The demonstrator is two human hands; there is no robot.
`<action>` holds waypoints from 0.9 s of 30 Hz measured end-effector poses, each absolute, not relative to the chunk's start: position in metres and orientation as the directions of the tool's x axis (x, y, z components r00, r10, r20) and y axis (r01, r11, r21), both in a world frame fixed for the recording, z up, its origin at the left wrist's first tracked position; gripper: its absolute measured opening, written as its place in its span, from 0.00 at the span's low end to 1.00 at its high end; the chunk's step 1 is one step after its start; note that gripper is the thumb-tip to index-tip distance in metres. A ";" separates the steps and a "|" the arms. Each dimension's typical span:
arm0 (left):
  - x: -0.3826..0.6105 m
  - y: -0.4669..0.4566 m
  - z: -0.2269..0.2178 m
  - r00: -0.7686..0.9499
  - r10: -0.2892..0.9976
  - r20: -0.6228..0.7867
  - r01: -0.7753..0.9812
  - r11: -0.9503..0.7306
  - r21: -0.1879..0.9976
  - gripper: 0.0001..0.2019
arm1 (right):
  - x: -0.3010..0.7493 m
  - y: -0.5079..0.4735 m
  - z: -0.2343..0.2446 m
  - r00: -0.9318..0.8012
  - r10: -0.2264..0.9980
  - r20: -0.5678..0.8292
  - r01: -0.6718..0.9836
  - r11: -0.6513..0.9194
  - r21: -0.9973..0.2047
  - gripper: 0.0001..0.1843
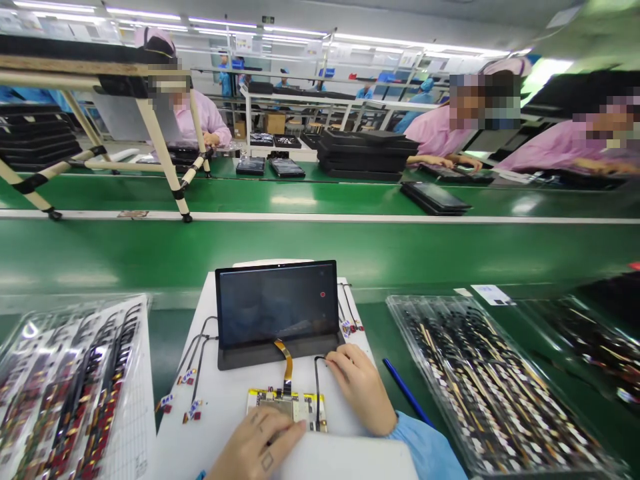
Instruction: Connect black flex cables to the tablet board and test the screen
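Note:
A dark tablet screen [277, 308] stands tilted up on a white work mat [215, 400], joined by an orange flex ribbon [286, 360] to a small circuit board [287, 405] in front of it. My left hand [260, 443] rests on the board's near edge, fingers pressed down on it. My right hand [361, 387] lies to the right of the board, fingertips pinching the end of a thin black cable [317, 393] near the screen's lower right corner.
A clear tray of red-tagged cables [65, 387] lies at left. A clear tray of black and gold strips [495, 387] lies at right, with a blue pen [407, 393] beside it. Loose wires lie on the mat. A green conveyor [320, 247] carries tablets; people in pink sit beyond.

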State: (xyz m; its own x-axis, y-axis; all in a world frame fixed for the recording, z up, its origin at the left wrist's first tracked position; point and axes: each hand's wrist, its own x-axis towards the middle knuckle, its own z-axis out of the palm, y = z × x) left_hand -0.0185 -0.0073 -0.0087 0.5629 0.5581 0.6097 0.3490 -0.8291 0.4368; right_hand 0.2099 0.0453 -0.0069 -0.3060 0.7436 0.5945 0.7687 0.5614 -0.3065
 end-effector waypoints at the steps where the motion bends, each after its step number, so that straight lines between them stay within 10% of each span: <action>1: -0.019 -0.007 -0.008 0.564 0.559 0.608 0.351 -0.829 0.436 0.23 | 0.210 0.044 -0.004 -0.311 0.739 0.597 0.763 0.569 -0.306 0.14; 16: -0.050 -0.018 -0.004 0.708 0.508 0.490 0.389 -0.860 0.330 0.17 | 0.225 -0.001 -0.001 -0.298 0.628 0.719 0.797 0.578 -0.174 0.09; 22: -0.054 -0.013 0.004 0.697 0.556 0.452 0.471 -0.831 0.296 0.19 | 0.228 -0.006 -0.006 -0.336 0.596 0.729 0.824 0.562 -0.079 0.28; 27: -0.050 0.004 0.028 0.458 0.767 0.449 0.531 -0.641 0.554 0.26 | 0.231 -0.013 -0.008 -0.355 0.605 0.713 0.847 0.531 -0.030 0.29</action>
